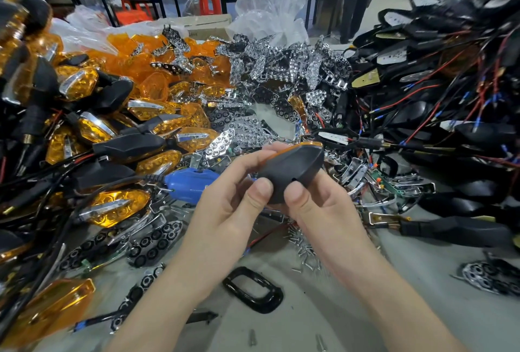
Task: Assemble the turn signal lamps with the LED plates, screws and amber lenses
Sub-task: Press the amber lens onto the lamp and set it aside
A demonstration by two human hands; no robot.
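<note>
Far left of the turn signal lamp (pixel 292 171) that you hold: a pile of finished lamps (pixel 84 132), black housings with amber lenses facing up, their wires tangled among them. Up and left of the held lamp: a heap of loose amber lenses (pixel 146 50). Below and left of it: dark LED plates (pixel 153 244) with hexagonal cells, lying flat on the grey table (pixel 309 315). Just left of the held lamp: a blue electric screwdriver (pixel 191 182), lying on its side, partly behind your fingers.

Your left hand (pixel 225 199) grips the lamp from the left, fingers curled over its far side and thumb pressed on the black back of the housing. The lamp is held in the air above the table, back towards you, with a strip of amber lens (pixel 295 146) showing along its upper edge. Your right hand (pixel 323 211) grips the near right of the same housing, thumb flat beside a small hole in the shell.

Above the held lamp: a mound of chrome reflector plates (pixel 281 64), with a clear plastic bag (pixel 270 5) behind. Directly below it: scattered screws (pixel 305 250) and a black oval ring (pixel 253 289). Right of the held lamp: a stack of empty black housings (pixel 450 84) trailing red and black wires.
</note>
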